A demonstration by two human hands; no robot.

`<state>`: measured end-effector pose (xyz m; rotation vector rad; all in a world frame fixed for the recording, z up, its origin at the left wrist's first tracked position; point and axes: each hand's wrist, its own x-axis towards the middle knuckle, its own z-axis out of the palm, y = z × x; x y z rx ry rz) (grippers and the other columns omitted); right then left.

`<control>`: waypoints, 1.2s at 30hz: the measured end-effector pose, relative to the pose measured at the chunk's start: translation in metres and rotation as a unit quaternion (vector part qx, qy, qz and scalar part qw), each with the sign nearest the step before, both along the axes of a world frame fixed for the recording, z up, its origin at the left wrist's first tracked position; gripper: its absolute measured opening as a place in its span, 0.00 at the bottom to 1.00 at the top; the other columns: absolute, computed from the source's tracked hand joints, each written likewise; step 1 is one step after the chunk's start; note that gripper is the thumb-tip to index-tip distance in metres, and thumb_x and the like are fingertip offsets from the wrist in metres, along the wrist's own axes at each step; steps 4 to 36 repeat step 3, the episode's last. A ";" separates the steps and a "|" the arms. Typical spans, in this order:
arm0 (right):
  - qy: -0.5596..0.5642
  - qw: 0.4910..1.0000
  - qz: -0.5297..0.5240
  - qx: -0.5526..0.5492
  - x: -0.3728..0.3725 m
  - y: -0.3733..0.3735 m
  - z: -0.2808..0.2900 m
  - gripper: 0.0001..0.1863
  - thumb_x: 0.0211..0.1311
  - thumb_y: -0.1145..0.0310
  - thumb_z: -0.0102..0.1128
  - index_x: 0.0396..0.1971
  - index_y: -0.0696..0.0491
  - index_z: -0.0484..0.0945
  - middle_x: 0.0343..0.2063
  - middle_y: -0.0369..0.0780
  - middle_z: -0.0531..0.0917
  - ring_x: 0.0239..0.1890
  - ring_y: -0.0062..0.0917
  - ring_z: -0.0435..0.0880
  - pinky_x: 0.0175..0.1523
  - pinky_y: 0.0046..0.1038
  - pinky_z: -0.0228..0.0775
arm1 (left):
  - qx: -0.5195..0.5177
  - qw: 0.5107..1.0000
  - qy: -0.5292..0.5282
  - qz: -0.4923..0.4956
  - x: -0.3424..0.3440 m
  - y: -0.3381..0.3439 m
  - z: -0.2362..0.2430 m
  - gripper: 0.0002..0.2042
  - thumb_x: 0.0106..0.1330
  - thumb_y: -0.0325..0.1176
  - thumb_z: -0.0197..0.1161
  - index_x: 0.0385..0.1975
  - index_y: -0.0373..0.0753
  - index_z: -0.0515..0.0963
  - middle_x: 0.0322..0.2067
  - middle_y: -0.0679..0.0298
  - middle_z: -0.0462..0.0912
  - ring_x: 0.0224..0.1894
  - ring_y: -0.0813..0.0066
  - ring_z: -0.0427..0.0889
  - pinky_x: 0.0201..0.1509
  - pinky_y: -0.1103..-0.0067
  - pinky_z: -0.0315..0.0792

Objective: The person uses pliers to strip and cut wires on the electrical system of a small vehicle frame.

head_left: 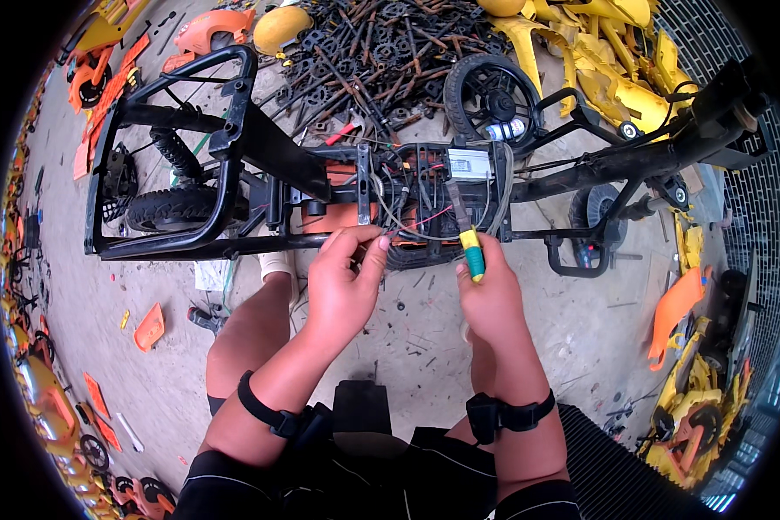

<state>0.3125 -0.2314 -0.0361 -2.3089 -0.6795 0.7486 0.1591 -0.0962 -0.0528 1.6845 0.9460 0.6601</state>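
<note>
A black scooter frame [277, 156] lies across the floor in front of me, with bundled wiring and an open tray in its middle. My left hand [342, 282] is closed in a pinch at the tray's near edge. A thin red wire [431, 217] runs to its fingertips. My right hand [491, 290] grips a flat-bladed hand tool with a yellow and green handle [472, 257]. The tool's grey blade points away from me into the wiring; its exact kind is unclear. Beyond the blade, a silver box-shaped controller [470, 165] sits in the tray among cables.
Behind the frame rises a heap of rusty metal parts [373, 69]. Yellow plastic panels [615, 78] are piled at the far right, and an orange panel [676, 312] lies nearer. A loose wheel [494, 100] leans behind the frame. An orange piece [150, 328] lies on the left floor.
</note>
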 end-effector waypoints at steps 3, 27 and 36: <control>0.024 0.999 0.016 -0.034 0.001 -0.001 0.002 0.26 0.66 0.69 0.61 0.63 0.51 0.68 0.52 0.54 0.81 0.53 0.51 0.82 0.55 0.43 0.74 | 0.078 0.997 -0.013 -0.010 0.002 0.002 -0.002 0.08 0.71 0.31 0.66 0.43 0.34 0.82 0.35 0.62 0.81 0.33 0.77 0.81 0.34 0.81 0.72; 0.024 0.999 0.016 -0.034 0.001 -0.001 0.002 0.26 0.66 0.69 0.61 0.63 0.51 0.68 0.52 0.54 0.81 0.53 0.51 0.82 0.55 0.43 0.74 | 0.078 0.997 -0.013 -0.010 0.002 0.002 -0.002 0.08 0.71 0.31 0.66 0.43 0.34 0.82 0.35 0.62 0.81 0.33 0.77 0.81 0.34 0.81 0.72; 0.024 0.999 0.016 -0.034 0.001 -0.001 0.002 0.26 0.66 0.69 0.61 0.63 0.51 0.68 0.52 0.54 0.81 0.53 0.51 0.82 0.55 0.43 0.74 | 0.078 0.997 -0.013 -0.010 0.002 0.002 -0.002 0.08 0.71 0.31 0.66 0.43 0.34 0.82 0.35 0.62 0.81 0.33 0.77 0.81 0.34 0.81 0.72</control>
